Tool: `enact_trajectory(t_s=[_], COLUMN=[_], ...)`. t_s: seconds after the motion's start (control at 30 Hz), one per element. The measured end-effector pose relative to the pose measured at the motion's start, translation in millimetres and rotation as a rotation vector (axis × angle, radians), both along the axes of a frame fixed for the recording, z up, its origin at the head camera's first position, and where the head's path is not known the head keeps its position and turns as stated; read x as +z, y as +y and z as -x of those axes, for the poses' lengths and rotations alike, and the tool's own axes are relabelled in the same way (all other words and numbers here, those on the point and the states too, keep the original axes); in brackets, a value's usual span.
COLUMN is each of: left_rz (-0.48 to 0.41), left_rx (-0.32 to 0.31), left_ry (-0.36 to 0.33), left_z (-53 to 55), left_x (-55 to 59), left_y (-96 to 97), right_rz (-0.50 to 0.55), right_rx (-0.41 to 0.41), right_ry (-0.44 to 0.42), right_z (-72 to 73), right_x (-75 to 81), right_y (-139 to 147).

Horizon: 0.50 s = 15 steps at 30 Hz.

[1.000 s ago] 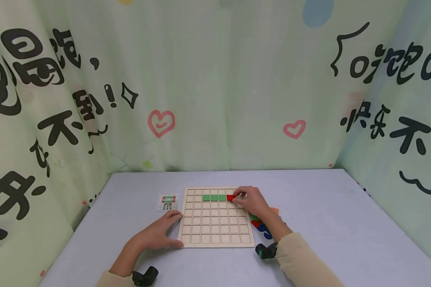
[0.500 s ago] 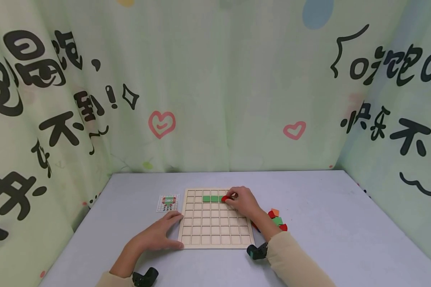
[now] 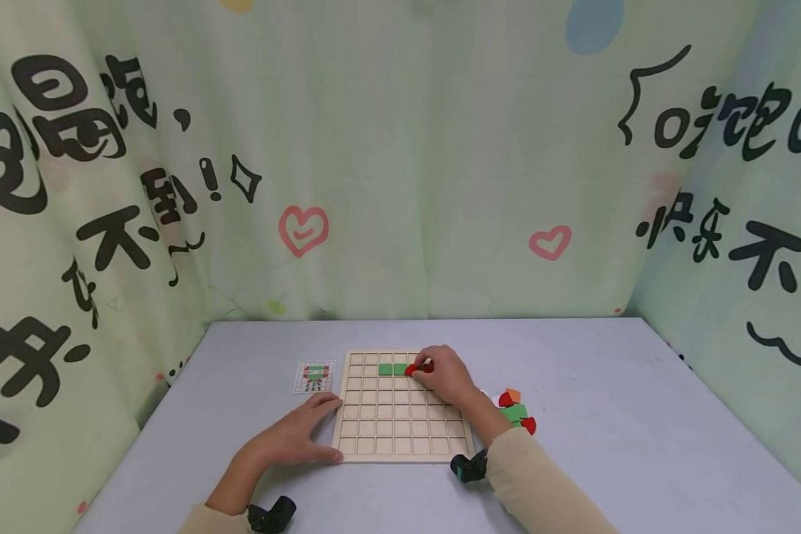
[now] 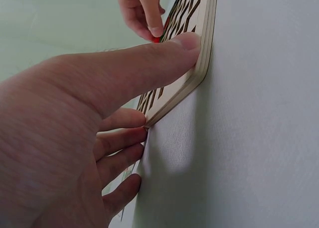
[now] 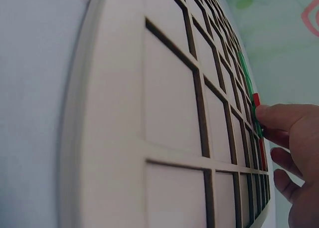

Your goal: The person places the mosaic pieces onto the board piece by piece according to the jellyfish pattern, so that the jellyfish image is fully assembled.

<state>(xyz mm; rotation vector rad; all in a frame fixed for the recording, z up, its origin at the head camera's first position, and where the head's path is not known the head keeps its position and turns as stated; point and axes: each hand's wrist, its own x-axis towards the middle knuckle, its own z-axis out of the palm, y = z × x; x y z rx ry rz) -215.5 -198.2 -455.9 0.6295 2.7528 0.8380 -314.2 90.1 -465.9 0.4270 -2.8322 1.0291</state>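
Observation:
A wooden grid board [image 3: 400, 428] lies flat, with a row of green squares [image 3: 392, 369] set in its upper part. My right hand [image 3: 449, 376] is over this row and pinches a small red piece [image 5: 256, 99] between thumb and fingertips, just above the row's right part. Past the fingers, a red square [image 5: 262, 154] sits in the grid. My left hand [image 3: 294, 434] rests at the board's left edge; in the left wrist view its thumb [image 4: 187, 42] lies on the board's near corner and its fairly straight fingers touch the side.
A small picture card [image 3: 314, 377] with a gridded figure lies left of the board. Right of the board, beside my right forearm, is a loose pile of pieces: green ones [image 3: 515, 412], red ones [image 3: 529, 425] and an orange one [image 3: 512, 395]. A curtain hangs behind the table.
My right hand has moved left along the row with a red piece, from the red square to above the green squares. More of the loose pile shows. My left hand stays put.

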Motion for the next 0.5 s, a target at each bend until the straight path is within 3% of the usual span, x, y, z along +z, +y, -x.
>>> enact_trajectory(t_s=[0.5], left_rz=[-0.008], left_rx=[0.001], left_ry=[-0.01], left_z=[0.1], left_x=[0.9], left_y=[1.2], right_rz=[-0.018], right_rx=[0.034], right_ry=[0.025], right_z=[0.4], right_x=[2.4], right_y=[-1.0])
